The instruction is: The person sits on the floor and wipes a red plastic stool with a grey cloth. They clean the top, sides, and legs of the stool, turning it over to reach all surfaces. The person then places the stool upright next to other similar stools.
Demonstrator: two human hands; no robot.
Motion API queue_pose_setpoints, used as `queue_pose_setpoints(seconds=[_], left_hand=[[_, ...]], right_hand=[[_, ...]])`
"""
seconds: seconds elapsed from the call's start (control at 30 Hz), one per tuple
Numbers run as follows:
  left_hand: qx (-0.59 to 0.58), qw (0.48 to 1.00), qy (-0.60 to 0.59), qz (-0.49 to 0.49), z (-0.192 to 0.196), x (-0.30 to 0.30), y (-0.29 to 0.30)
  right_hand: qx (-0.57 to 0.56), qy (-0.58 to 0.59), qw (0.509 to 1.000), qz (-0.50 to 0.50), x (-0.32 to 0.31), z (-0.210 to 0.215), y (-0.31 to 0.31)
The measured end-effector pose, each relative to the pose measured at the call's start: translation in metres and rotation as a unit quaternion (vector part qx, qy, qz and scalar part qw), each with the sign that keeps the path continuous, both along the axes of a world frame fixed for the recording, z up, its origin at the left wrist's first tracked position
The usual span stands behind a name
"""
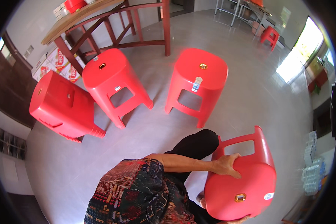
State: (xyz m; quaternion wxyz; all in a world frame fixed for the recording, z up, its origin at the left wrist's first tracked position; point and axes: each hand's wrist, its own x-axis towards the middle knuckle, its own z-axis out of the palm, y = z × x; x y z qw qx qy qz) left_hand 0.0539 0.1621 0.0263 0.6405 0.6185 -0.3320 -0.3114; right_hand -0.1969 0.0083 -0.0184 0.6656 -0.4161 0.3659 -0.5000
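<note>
A red plastic stool (250, 186) is tipped over at my right, its seat facing me and its legs pointing away. A gold-rimmed hole sits in the middle of the seat. My left hand (226, 165) holds the stool's side near the leg opening, thumb set apart from the fingers. At the picture's lower edge, my right hand (239, 220) grips the seat's near edge; most of it is hidden. Ahead of me stand two upright red stools, one at the centre (201, 74) and one to its left (108, 74).
Farther left is a nested stack of red stools (59, 104). Behind stands a wooden table (82, 16) with printed cartons (59, 61) beneath it. Another small red stool (270, 36) is by the far right wall. Wrapped bottles (313, 175) line the right side.
</note>
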Motion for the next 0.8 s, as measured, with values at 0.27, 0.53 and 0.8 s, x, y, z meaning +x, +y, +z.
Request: queue_pose_setpoints(seconds=[0.27,0.53,0.8], left_hand=[[-0.161,0.977,-0.131,0.044,0.117,-0.008,0.039],[-0.265,0.899,-0.294,0.186,0.209,-0.013,0.102],[-0.186,0.866,-0.336,0.321,0.256,-0.021,0.188]], right_hand=[[-0.126,-0.006,0.989,0.079,0.077,0.104,-0.011],[-0.205,-0.085,0.950,0.218,0.158,0.192,0.004],[-0.238,-0.157,0.880,0.380,0.240,0.242,0.045]])
